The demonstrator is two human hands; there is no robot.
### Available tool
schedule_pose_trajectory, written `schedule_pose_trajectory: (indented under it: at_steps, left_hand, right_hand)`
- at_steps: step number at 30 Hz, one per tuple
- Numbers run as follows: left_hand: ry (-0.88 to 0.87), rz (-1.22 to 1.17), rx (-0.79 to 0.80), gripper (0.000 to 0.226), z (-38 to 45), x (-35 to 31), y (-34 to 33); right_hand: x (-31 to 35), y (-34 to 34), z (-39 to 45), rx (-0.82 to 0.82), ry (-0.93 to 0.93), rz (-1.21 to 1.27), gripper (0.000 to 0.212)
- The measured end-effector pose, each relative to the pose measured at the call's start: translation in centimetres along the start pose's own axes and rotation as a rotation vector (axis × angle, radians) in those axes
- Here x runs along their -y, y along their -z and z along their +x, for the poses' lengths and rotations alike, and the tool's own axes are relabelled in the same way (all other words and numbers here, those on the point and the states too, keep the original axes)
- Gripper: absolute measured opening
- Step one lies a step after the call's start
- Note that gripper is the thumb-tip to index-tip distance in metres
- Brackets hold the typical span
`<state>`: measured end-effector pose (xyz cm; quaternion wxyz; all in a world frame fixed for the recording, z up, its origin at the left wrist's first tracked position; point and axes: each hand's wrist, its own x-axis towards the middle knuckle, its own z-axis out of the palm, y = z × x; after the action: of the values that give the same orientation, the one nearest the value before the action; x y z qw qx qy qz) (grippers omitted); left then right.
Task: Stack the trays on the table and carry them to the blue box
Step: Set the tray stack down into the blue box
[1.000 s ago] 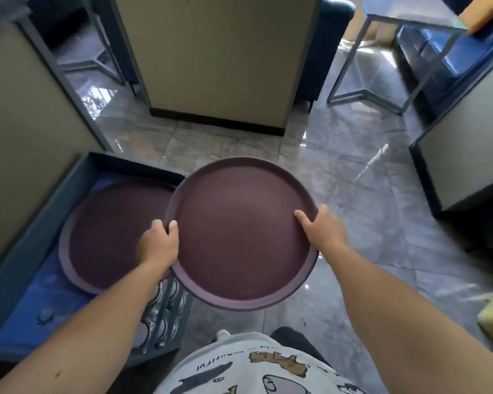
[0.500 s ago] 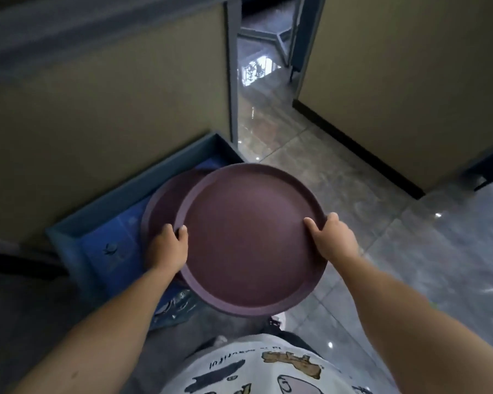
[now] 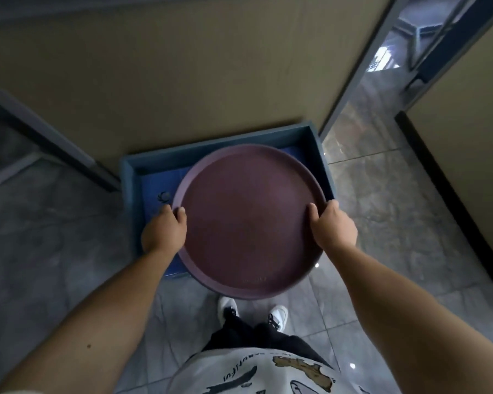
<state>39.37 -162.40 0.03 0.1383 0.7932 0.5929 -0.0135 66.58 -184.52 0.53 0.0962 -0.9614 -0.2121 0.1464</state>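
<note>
I hold a round maroon tray (image 3: 249, 223) level in front of me, directly above the blue box (image 3: 131, 177) on the floor. My left hand (image 3: 163, 230) grips the tray's left rim and my right hand (image 3: 334, 227) grips its right rim, thumbs on top. The tray covers most of the box's inside, so the tray that lay in the box earlier is hidden. Only a blue strip of the box's floor shows at the left.
The box sits against a tan partition wall (image 3: 211, 81). A grey metal post (image 3: 362, 69) rises at the box's right corner, with a gap to another partition (image 3: 467, 137). Glossy grey floor tiles (image 3: 382, 209) spread around. My white shoes (image 3: 227, 307) stand just before the box.
I have turned left and stepped up to face the box squarely. The held tray has moved from the box's right side to right above it, hiding the tray inside.
</note>
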Motion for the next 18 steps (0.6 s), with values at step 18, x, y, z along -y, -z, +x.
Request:
schedule_pose_trajectory:
  at_steps: [18]
  left_hand:
    - [-0.072,-0.043,0.015,0.038,2.9,-1.8,-3.6]
  right_hand:
    - [-0.2,-4.3,2.7,-0.022,-0.053,-0.062,0.030]
